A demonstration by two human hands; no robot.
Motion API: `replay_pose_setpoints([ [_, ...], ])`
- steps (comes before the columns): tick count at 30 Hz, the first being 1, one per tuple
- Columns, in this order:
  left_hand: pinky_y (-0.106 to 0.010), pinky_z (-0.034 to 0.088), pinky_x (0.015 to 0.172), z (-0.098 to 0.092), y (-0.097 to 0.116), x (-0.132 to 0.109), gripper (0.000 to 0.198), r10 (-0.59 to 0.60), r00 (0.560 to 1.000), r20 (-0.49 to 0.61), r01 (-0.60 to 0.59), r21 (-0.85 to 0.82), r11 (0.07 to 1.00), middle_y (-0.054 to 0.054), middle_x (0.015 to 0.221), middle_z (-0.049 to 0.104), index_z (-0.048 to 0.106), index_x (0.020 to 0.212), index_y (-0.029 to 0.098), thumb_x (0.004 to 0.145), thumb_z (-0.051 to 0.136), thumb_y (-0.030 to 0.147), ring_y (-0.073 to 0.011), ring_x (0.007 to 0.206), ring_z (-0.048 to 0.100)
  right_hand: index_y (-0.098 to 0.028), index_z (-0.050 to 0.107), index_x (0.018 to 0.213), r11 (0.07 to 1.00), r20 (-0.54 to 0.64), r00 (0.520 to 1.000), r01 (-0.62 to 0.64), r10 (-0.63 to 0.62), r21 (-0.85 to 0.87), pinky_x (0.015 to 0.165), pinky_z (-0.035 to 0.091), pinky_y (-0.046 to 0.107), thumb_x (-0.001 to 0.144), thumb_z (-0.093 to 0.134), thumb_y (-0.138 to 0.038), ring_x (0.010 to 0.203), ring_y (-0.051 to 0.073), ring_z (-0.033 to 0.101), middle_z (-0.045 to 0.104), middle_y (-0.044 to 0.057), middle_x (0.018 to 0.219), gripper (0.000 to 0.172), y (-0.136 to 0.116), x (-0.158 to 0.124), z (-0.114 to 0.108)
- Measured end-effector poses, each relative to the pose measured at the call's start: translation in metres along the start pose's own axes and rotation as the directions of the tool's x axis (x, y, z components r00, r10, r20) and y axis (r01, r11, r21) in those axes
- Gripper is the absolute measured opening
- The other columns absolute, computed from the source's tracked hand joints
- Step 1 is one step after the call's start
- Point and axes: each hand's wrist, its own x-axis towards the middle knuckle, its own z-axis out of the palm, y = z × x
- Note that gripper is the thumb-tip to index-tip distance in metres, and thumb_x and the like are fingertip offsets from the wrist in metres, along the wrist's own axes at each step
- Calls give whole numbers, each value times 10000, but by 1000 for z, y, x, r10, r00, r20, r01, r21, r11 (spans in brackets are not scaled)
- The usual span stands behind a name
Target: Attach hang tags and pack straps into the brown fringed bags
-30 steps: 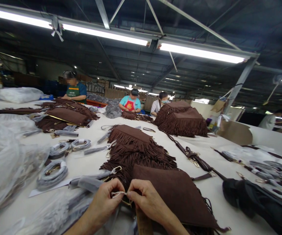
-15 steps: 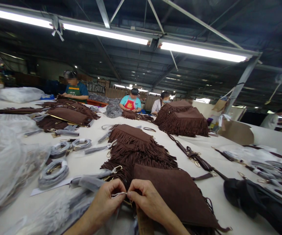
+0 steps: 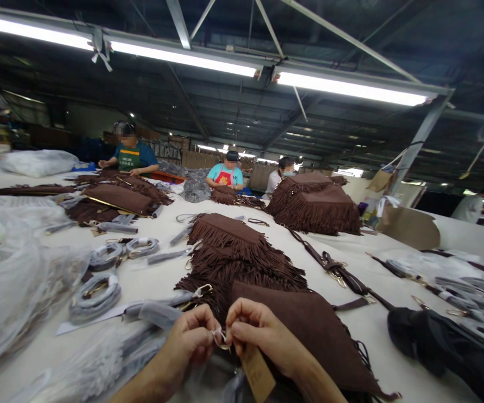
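Observation:
Both hands meet at the bottom centre, close in front of me. My left hand [image 3: 195, 338] pinches a thin white string [image 3: 220, 334] between thumb and fingertips. The other side of the string runs to my right hand [image 3: 252, 330], whose fingers are also pinched together on it. A tan card hang tag [image 3: 258, 372] dangles below my right hand. A small gold-coloured ring or hook shows at the string; which one I cannot tell. Just behind and right of the hands lies a brown suede bag [image 3: 283, 319] with fringe along its edge.
Fringed brown bags [image 3: 225, 229] lie ahead, with a taller stack [image 3: 321, 204] behind. Wrapped coiled straps [image 3: 94, 296] and clear plastic bags [image 3: 19, 296] cover the left. A brown strap [image 3: 329, 268] and a black item [image 3: 438, 347] lie right. Several co-workers sit across the table.
The hands have drawn slightly apart, and a loop of white string shows between them. The tan tag has swung out into clearer view below my right hand.

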Motion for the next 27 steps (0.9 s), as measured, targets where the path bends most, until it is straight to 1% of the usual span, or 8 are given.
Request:
replay_pose_setpoints([
  [4,-184,145,376,2,3,0,177,-51,999,-10,48,-191,980,48,566,550,470,623,192,476,556,242,-42,385,329,-140,648,953,941,66,997,21,-46,337,737,510,291,801,755,-462,859,209,683,699,106,966,371,-1,-5,-14],
  [7,-175,132,386,0,3,1,223,-60,997,-42,48,-228,972,45,589,563,495,699,194,511,588,269,-43,408,336,-165,615,1150,919,46,998,12,-33,394,794,529,314,727,831,-448,1009,247,659,651,136,1160,553,1,-7,-18],
  [10,-178,124,392,-2,0,3,229,-29,993,-114,15,-122,992,73,496,492,494,697,195,555,636,306,-37,382,293,-162,647,1102,968,-65,998,-2,19,250,743,553,280,659,882,-326,905,206,682,694,96,1047,527,5,-5,-13],
  [14,-172,197,415,-4,-1,4,256,89,981,-172,-99,-50,994,90,488,448,488,667,192,592,690,330,-36,399,322,-125,671,864,1000,-191,982,-3,7,21,567,551,244,687,828,-461,652,172,676,717,66,779,411,10,-2,-4],
  [18,-178,189,400,-7,-1,6,292,142,978,-151,-139,28,990,104,452,391,453,635,206,597,689,374,-42,380,283,-148,641,817,985,-280,953,74,-116,-157,488,508,211,764,735,-526,610,171,652,698,45,704,393,15,-2,-3],
  [20,-184,182,399,-9,-2,7,262,174,975,-141,-161,98,982,110,450,364,458,647,211,623,658,378,-47,377,262,-154,656,798,944,-292,935,107,-203,-313,462,479,203,804,691,-465,585,163,620,677,31,687,312,17,-2,-3],
  [23,-189,224,431,-11,-4,7,210,250,958,-141,-223,186,957,102,477,362,467,650,209,650,619,355,-64,420,298,-167,680,764,820,-258,906,146,-335,-553,484,446,206,832,623,-303,575,148,577,643,12,681,162,18,-3,0],
  [27,-202,270,475,-13,-6,6,189,300,943,-145,-256,259,931,91,503,370,463,658,212,687,587,351,-87,471,340,-186,660,701,642,-169,870,197,-462,-741,558,402,218,834,593,-188,597,135,565,628,-6,664,149,13,-6,4],
])
